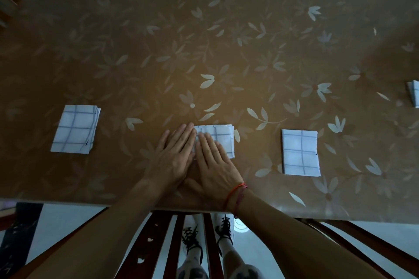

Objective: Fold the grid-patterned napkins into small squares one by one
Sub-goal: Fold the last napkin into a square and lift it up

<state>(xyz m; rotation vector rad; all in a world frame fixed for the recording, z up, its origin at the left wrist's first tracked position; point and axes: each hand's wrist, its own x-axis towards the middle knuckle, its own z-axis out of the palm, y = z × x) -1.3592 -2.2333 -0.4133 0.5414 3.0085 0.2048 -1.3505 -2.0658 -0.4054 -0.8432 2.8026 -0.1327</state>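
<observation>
A folded white napkin with blue grid lines [223, 139] lies near the table's front edge, in the middle. My right hand [214, 163] lies flat on its left half, fingers together. My left hand [173, 157] rests flat on the table right beside it, fingertips touching the napkin's left edge. Neither hand grips anything. Another folded grid napkin [76, 129] lies to the left, and a folded one [300, 153] to the right. Part of a further napkin [414, 93] shows at the right frame edge.
The table [204, 41] has a brown floral cover. Its front edge runs just below my wrists. A wooden chair back [158, 240] and my shoes [208, 233] show under it. Wooden furniture [6, 4] stands at the far left.
</observation>
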